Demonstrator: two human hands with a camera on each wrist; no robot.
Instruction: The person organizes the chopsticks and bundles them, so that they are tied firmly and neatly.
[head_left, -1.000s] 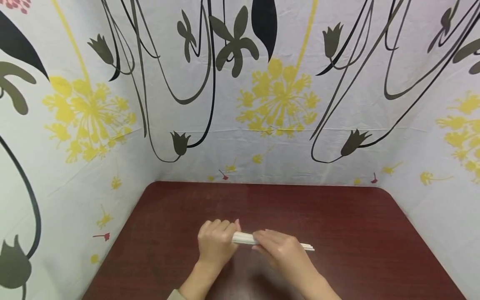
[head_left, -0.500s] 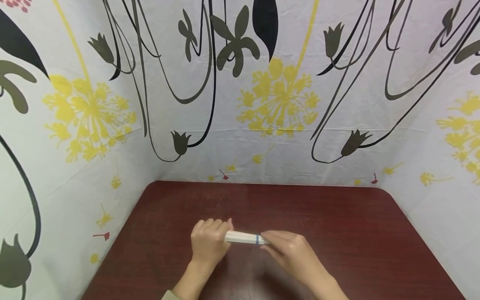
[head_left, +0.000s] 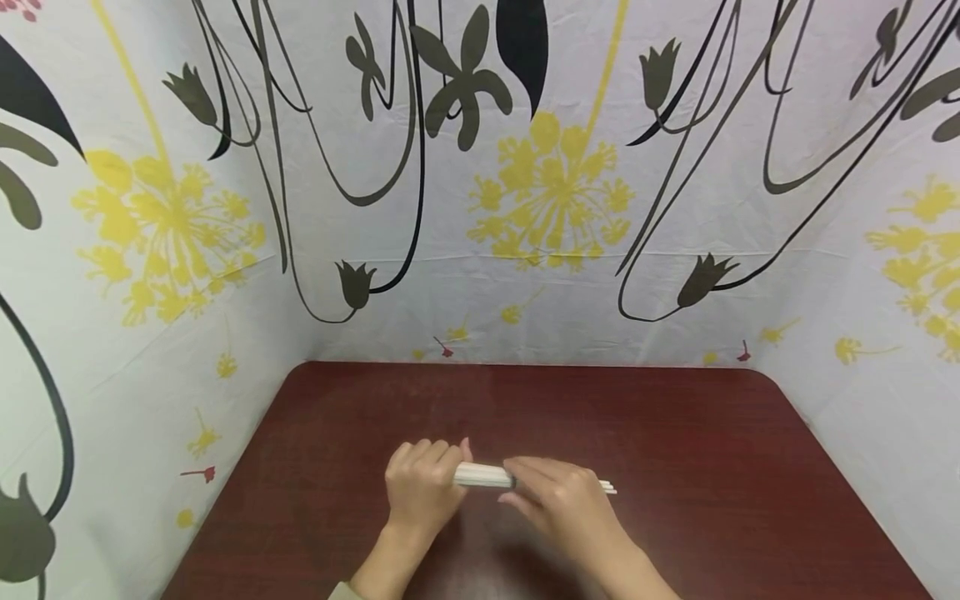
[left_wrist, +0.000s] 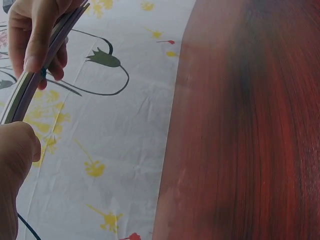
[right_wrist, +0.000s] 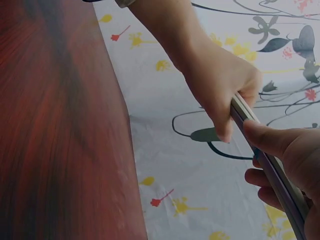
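Note:
A bundle of slim white chopsticks [head_left: 482,476] is held level above the table, between both hands. Round its middle runs a blue band [left_wrist: 43,73], mostly covered by fingers in the head view. My left hand [head_left: 426,485] grips the bundle's left end in a fist, thumb uppermost. With thumb and fingertips, my right hand [head_left: 558,500] pinches the bundle at the band; the thinner tips stick out to its right. In the right wrist view, the right thumb [right_wrist: 265,137] lies along the sticks while other fingers curl beneath.
Below the hands lies a dark red-brown wooden table [head_left: 675,442] with rounded far corners. White cloth [head_left: 562,325] printed with flowers and stems encloses its back and both sides.
The right hand first slid right along the bundle, uncovering the blue band, then came back left. Its fingertips now cover the band, and the tips show again. The left hand kept its grip.

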